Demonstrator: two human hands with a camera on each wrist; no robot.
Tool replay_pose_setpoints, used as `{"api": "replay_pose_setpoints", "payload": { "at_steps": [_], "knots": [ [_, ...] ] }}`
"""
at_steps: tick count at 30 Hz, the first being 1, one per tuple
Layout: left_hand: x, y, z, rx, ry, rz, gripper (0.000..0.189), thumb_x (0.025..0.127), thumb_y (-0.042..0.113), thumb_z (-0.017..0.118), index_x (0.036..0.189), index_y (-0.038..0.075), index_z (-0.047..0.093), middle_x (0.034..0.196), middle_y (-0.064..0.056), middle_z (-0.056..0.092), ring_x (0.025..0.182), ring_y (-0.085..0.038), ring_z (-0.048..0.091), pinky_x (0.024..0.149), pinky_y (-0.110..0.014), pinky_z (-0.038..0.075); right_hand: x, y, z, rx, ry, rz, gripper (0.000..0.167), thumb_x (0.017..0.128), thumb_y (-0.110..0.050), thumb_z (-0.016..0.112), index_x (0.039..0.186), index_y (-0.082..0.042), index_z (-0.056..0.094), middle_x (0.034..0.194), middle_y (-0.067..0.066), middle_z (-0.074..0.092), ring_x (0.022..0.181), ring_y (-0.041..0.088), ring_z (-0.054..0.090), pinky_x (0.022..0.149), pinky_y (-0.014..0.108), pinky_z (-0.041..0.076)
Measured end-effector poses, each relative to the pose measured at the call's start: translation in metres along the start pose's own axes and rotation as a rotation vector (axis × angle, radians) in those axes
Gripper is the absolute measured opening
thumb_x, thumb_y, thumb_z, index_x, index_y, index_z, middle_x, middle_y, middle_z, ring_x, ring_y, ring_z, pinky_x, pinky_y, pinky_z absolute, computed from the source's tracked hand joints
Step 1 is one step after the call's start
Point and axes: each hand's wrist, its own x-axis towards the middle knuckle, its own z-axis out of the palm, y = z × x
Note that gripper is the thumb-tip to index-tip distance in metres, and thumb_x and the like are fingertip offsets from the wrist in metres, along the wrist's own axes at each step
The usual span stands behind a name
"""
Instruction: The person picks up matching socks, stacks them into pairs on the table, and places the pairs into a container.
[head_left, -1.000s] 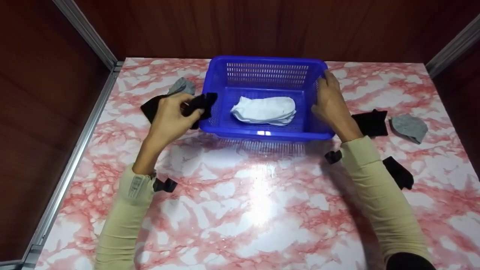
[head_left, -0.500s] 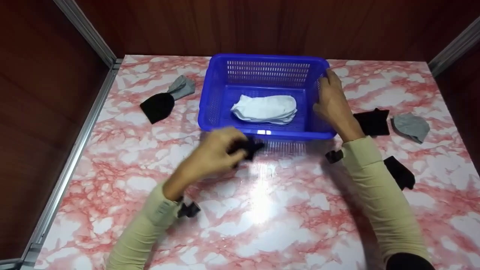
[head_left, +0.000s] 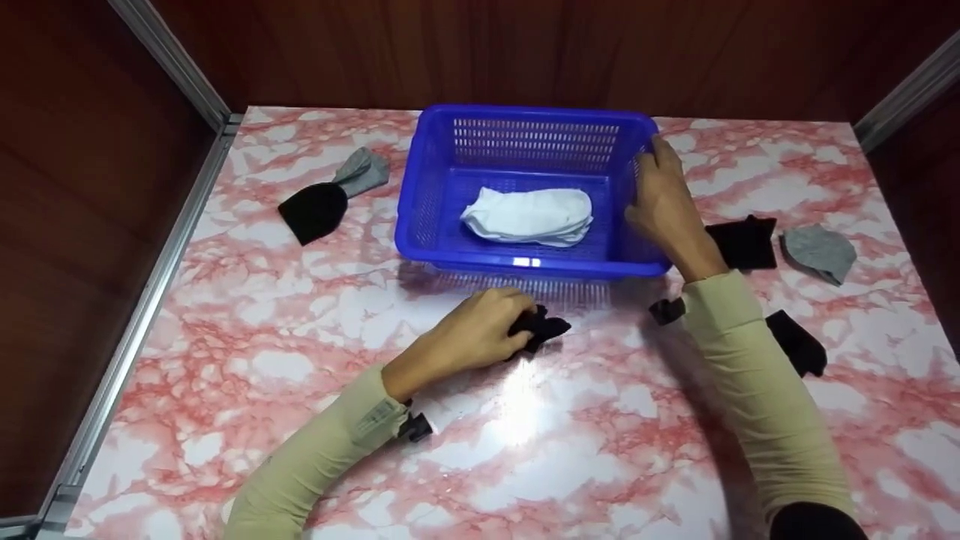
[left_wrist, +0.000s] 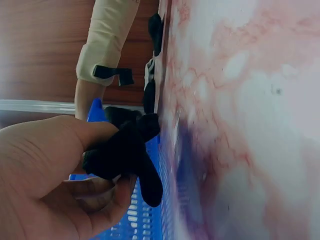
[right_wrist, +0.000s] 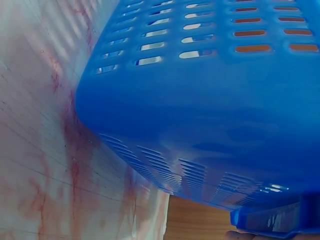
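Observation:
My left hand (head_left: 484, 326) pinches a bunched black sock (head_left: 541, 330) in front of the basket. In the left wrist view this black sock (left_wrist: 127, 150) is crumpled between thumb and fingers, one end hanging down. My right hand (head_left: 664, 206) grips the right rim of a blue plastic basket (head_left: 525, 262). White socks (head_left: 529, 216) lie stacked flat inside it. Seen from the right wrist, the basket's slotted wall (right_wrist: 190, 105) fills most of the frame, and only a bit of the right hand (right_wrist: 260, 236) shows at the bottom edge.
Left of the basket lie another black sock (head_left: 315, 214) and a grey sock (head_left: 362, 172), touching. On the right are a black sock (head_left: 744, 242), a grey sock (head_left: 819, 253) and a further black sock (head_left: 797, 343) beside the sleeve. Wood-look panels (head_left: 525, 52) border the marbled table (head_left: 585, 465).
My left hand has carried its black sock from the basket's left side rightward and nearer, to the table in front. The right hand keeps its grip on the rim.

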Motion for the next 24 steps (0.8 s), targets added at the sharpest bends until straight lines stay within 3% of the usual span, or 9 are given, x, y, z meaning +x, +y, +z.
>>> {"api": "replay_pose_setpoints", "payload": {
  "at_steps": [7,11,15,21,24],
  "knots": [
    [0.019,0.008,0.011,0.066,0.024,-0.045,0.027,0.099,0.018,0.069,0.121,0.002,0.07,0.109,-0.013,0.07,0.096,-0.028,0.071,0.083,-0.038,0.063,0.001,0.0,0.0,-0.004,-0.005,0.002,0.061,0.08,0.006,0.056,0.138,0.022,0.045,0.165,0.041,0.023,0.157,0.053,0.022,0.13,0.061,0.024],
    [0.026,0.007,0.018,0.052,-0.011,-0.073,0.027,0.099,0.021,0.069,0.12,0.004,0.07,0.11,-0.013,0.071,0.095,-0.026,0.07,0.08,-0.035,0.063,0.002,0.002,0.0,0.004,0.001,0.006,0.057,0.081,0.005,0.054,0.136,0.021,0.047,0.164,0.041,0.023,0.156,0.054,0.023,0.13,0.061,0.024],
    [0.026,0.005,0.023,0.053,-0.047,-0.071,0.031,0.1,0.031,0.071,0.119,0.007,0.07,0.111,-0.011,0.071,0.094,-0.023,0.07,0.079,-0.034,0.062,0.001,0.003,0.0,0.075,0.036,-0.002,0.05,0.091,0.0,0.055,0.136,0.021,0.048,0.163,0.041,0.027,0.156,0.054,0.024,0.131,0.06,0.023],
    [0.02,0.001,0.014,0.031,0.01,-0.078,0.03,0.101,0.031,0.069,0.117,0.006,0.073,0.108,-0.011,0.072,0.093,-0.024,0.069,0.08,-0.034,0.061,-0.016,-0.016,-0.019,0.22,0.157,0.011,0.046,0.101,-0.011,0.062,0.138,0.014,0.053,0.158,0.037,0.037,0.151,0.054,0.031,0.129,0.062,0.024],
    [0.015,-0.003,0.01,-0.062,0.048,-0.093,0.024,0.101,0.022,0.069,0.114,0.003,0.073,0.107,-0.013,0.073,0.094,-0.024,0.069,0.08,-0.032,0.06,-0.037,-0.039,-0.025,0.231,0.272,-0.09,0.035,0.1,-0.007,0.064,0.129,0.01,0.061,0.149,0.033,0.049,0.143,0.05,0.043,0.124,0.061,0.034]
  ]
}}
